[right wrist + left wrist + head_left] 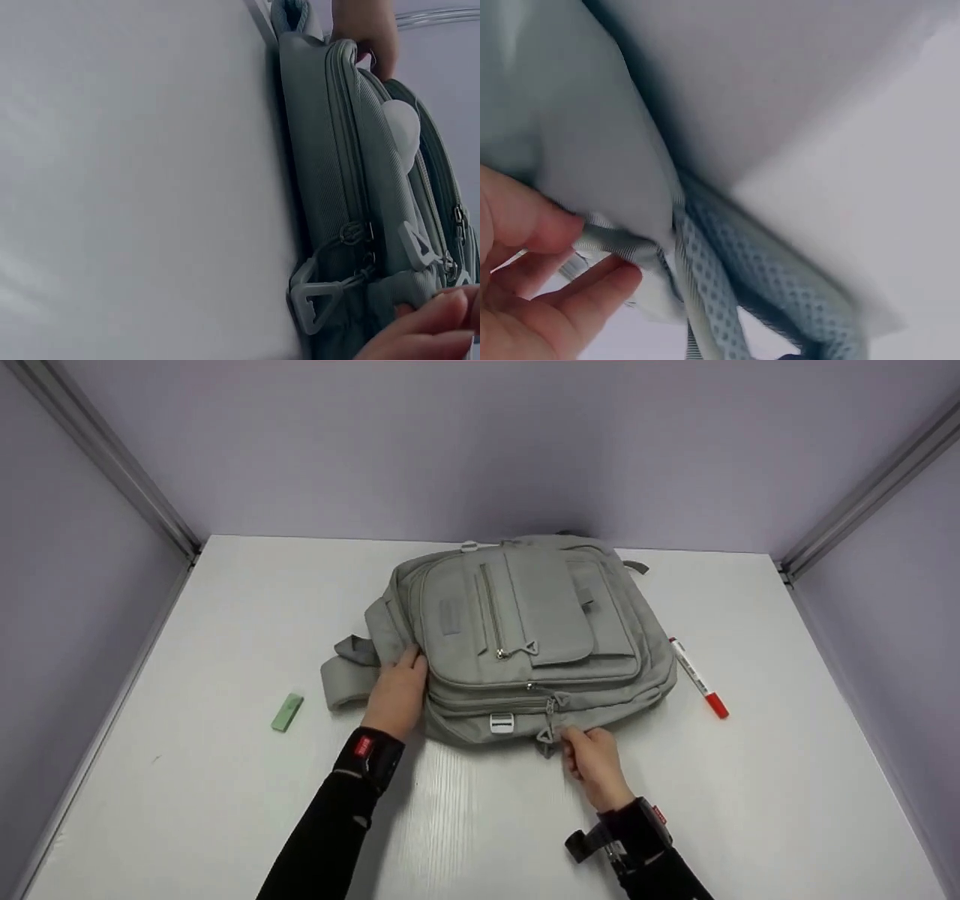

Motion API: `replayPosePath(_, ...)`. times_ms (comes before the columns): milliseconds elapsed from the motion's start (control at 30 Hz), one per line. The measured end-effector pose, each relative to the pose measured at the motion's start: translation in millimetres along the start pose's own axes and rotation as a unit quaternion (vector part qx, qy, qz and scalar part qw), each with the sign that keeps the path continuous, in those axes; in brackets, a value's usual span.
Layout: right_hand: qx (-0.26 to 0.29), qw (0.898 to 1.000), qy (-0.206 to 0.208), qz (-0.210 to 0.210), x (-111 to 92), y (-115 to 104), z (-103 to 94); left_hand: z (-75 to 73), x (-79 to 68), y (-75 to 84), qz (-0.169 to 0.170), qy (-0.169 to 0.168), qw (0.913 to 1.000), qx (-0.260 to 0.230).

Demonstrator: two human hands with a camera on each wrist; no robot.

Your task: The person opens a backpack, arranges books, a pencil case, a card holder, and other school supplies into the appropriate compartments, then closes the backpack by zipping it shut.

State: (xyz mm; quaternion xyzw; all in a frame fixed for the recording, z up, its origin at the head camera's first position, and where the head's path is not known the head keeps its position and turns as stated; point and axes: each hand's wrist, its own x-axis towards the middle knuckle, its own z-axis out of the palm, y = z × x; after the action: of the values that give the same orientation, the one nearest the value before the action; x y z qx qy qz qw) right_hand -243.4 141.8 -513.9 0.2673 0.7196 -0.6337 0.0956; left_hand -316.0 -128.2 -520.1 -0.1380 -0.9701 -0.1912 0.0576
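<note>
**Backpack (469, 649) held from two sides**

It lies front up, mid-scene. Your left hand (397, 694) pinches its left edge, probably steadying it while your right hand (596, 761) pinches the near side. Only the head view shows the red-capped marker (699, 678), right, and green block (287, 712), left.

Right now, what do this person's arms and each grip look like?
The left sleeve and right sleeve are black. The left wristband and right wristband are black too, each bearing a small red tag. A dark, stubby piece juts from the right one. The left grip and right grip are ungloved.
</note>
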Motion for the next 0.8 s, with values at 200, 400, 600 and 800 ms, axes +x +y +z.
replayPosePath(200,0.025,0.999,-0.027,0.012,-3,3,11.8,1.5,7.4,-7.3,-0.012,-0.002,0.9998,-0.018)
replayPosePath(400,0.063,0.996,-0.049,0.03,-3,4,8.2,7.4,0.7,-9.0,-0.018,0.095,0.9952,-0.012)
replayPosePath(600,0.047,0.997,-0.056,0.023,-12,4,-0.5,10.3,-6.6,31.3,0.005,0.248,0.9684,-0.027)
replayPosePath(800,0.034,0.998,-0.039,-0.02,-28,1,-6.1,12.8,-7.8,100.0,0.138,0.195,0.9709,0.01)
